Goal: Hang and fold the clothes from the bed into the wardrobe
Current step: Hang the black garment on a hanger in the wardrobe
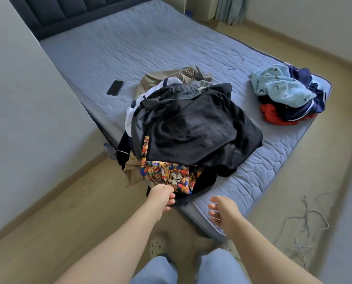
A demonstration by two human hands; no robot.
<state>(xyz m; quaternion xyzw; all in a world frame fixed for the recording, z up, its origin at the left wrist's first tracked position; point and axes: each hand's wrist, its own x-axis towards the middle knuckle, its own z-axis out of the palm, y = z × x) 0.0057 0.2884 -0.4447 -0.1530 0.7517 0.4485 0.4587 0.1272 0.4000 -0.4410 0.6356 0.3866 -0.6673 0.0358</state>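
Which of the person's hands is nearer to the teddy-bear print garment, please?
Left. The left hand is at the lower edge of the teddy-bear print garment; the right hand hovers apart, lower right of it.

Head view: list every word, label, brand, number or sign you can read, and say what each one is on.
No readable text anywhere in this view.
phone: screen dark, nothing displayed.
teddy-bear print garment: pictures only, no letters legible.
light blue garment: small dark marks, which are shapes, not letters.
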